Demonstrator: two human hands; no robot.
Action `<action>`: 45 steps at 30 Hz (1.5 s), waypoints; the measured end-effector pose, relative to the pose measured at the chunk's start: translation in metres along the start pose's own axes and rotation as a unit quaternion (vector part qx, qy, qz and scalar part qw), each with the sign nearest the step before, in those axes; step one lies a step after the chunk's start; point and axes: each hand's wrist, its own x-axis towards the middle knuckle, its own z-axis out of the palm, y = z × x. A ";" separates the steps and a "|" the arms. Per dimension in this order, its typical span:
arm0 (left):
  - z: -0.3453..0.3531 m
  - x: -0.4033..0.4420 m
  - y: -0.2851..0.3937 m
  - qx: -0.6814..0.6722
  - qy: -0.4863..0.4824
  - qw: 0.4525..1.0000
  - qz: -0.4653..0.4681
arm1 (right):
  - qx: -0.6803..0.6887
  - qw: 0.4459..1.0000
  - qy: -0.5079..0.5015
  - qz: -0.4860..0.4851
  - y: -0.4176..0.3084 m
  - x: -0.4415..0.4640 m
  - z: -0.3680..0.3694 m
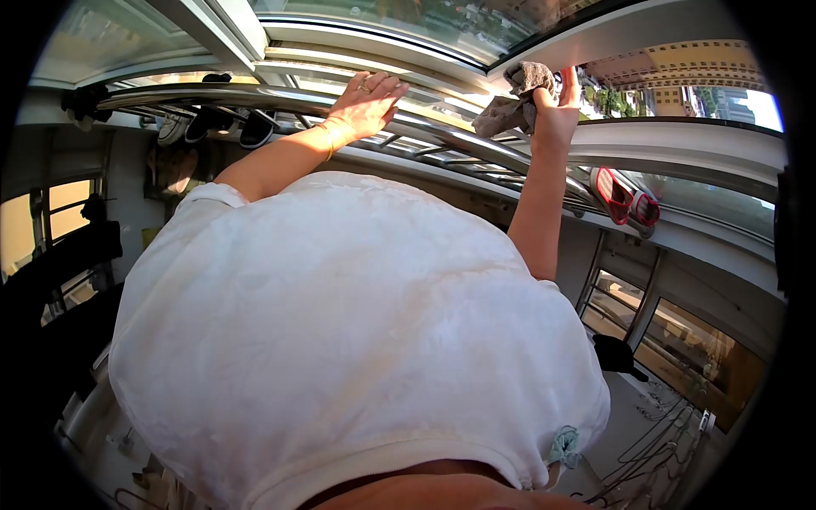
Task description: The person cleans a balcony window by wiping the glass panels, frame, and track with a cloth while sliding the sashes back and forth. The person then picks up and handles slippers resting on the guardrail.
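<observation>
My left hand [365,104], with a ring and a thin bracelet at the wrist, rests on the shiny metal railing [297,95]. Its fingers are stretched out and hold nothing. Further right, my right hand [557,110] grips a crumpled grey-brown cloth [514,100] between thumb and fingers. One finger reaches up beside the white window frame [620,38]. Part of the cloth hangs to the left of the hand, over the window ledge. Whether it touches the frame, I cannot tell.
Dark shoes [255,129] stand by the railing at the left; red-edged shoes [612,195] are at the right. Glass panes [391,30] lie ahead, with buildings far below. Wire hangers [654,450] gather at lower right, near a black cap [619,355].
</observation>
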 end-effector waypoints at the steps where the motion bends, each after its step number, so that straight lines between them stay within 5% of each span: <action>1: 0.000 0.000 -0.001 -0.004 -0.011 1.000 0.002 | 0.011 1.000 -0.013 0.013 -0.006 -0.004 0.010; 15: -0.010 -0.002 -0.002 0.014 -0.005 0.998 0.053 | -0.002 0.973 -0.233 0.005 -0.010 -0.007 0.104; 16: -0.013 0.001 -0.004 0.019 0.075 0.994 0.075 | 0.004 0.969 -0.246 0.002 -0.012 -0.008 0.112; 19: -0.025 0.007 -0.001 0.013 -0.164 0.986 0.025 | 0.067 0.953 -0.294 0.005 -0.012 -0.013 0.144; 20: -0.018 0.004 0.000 0.034 -0.177 0.984 0.011 | 0.035 0.955 -0.295 -0.022 -0.002 -0.012 0.154; 21: 0.013 -0.004 -0.007 0.015 -0.076 0.997 0.032 | 0.003 0.954 -0.297 -0.049 0.005 -0.012 0.164; 23: 0.020 -0.004 -0.008 -0.049 0.076 0.994 0.060 | 0.258 0.878 -0.356 0.187 0.005 -0.021 0.184; 25: 0.019 -0.003 -0.010 0.039 0.024 0.992 0.118 | 0.278 0.858 -0.372 0.218 0.000 -0.021 0.208; 27: 0.013 -0.005 -0.007 0.078 0.020 0.992 0.100 | 0.280 0.851 -0.397 0.200 0.012 -0.019 0.228; 28: -0.007 0.005 0.000 -0.010 -0.159 0.987 0.019 | 0.185 0.888 -0.402 0.122 0.017 -0.018 0.240; 29: -0.008 0.006 -0.001 0.023 -0.177 0.984 0.027 | 0.087 0.911 -0.400 0.043 0.020 -0.019 0.252; 33: -0.007 0.002 -0.003 0.006 -0.136 0.991 0.005 | 0.149 0.902 -0.404 0.003 0.029 -0.027 0.283; 34: 0.008 -0.003 -0.005 -0.008 -0.004 1.000 0.014 | 0.113 0.909 -0.402 0.008 0.020 -0.028 0.278; 37: 0.003 0.002 -0.003 0.023 -0.146 0.989 0.005 | 0.108 0.895 -0.429 0.057 -0.007 -0.025 0.258; 39: -0.017 0.006 0.000 0.022 -0.221 0.975 0.016 | -0.071 0.896 -0.435 0.048 -0.013 -0.018 0.245; 42: 0.013 -0.007 -0.006 0.077 0.054 0.993 0.069 | -0.208 0.930 -0.242 -0.180 0.054 -0.017 0.236; 44: 0.014 -0.008 -0.010 0.067 0.079 0.991 0.088 | -0.240 0.931 -0.122 -0.245 0.079 -0.013 0.237; 45: 0.014 -0.008 -0.012 0.063 0.090 0.989 0.101 | -0.226 0.928 -0.156 -0.253 0.082 -0.013 0.236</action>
